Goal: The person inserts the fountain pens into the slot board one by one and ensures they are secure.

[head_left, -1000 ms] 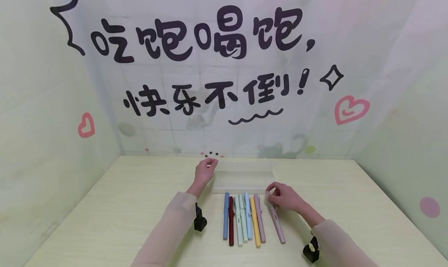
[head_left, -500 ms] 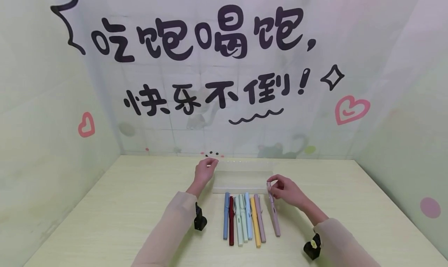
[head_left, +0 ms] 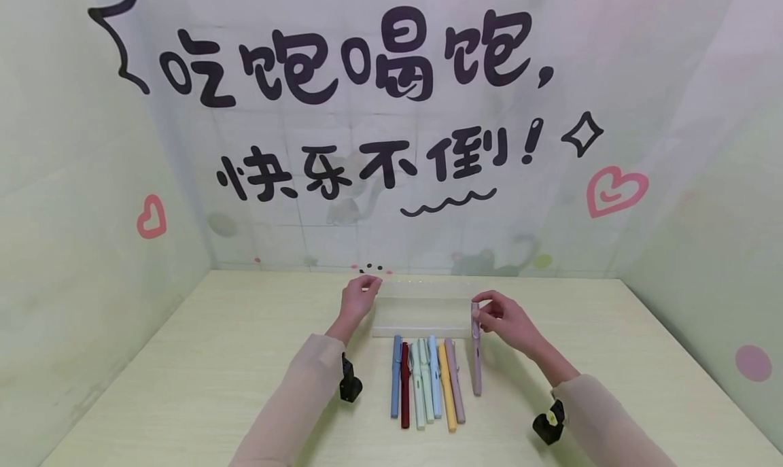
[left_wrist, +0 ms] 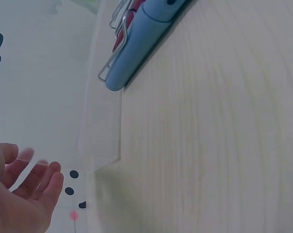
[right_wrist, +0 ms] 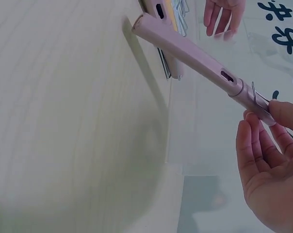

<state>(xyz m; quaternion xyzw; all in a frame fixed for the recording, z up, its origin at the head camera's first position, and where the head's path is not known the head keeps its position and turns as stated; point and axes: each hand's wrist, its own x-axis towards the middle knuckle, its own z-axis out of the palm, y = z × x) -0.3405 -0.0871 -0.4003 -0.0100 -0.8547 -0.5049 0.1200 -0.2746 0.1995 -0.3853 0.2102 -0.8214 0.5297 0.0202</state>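
The person's right hand [head_left: 504, 317] pinches the capped end of a matte, dusty-pink plastic fountain pen [head_left: 476, 351] between thumb and fingertips, the barrel slanting down toward the pale, fine-grained wooden tabletop [head_left: 214, 358], its far end low over the wood just right of the row of pens; the wrist view shows its smooth cylindrical body, a small oval window in the barrel and a bent wire clip [right_wrist: 255, 94] at the cap. The left hand [head_left: 359, 297] rests at the left end of a clear, rectangular acrylic pen tray [head_left: 422, 314], fingers lightly curved at its upper corner; whether they actually grip the transparent edge cannot be told. The tray lies crosswise between the two hands, its glossy walls nearly invisible against the wood. Just in front of it seven more pens lie side by side, touching, in a neat row: a slate-blue pen [head_left: 395, 375], a dark red pen [head_left: 404, 395], a pale mint pen [head_left: 416, 385], a white pen [head_left: 424, 378], a light blue pen [head_left: 433, 375], a yellow pen [head_left: 447, 399] and a mauve pen [head_left: 455, 382], all of the same smooth, satin plastic with wire clips. Both forearms wear soft beige sleeves [head_left: 300, 399], each with a small black camera unit [head_left: 350, 385] strapped at the wrist. A wrinkled printed backdrop [head_left: 391, 147] with bold black characters and pink hearts rises behind the table.
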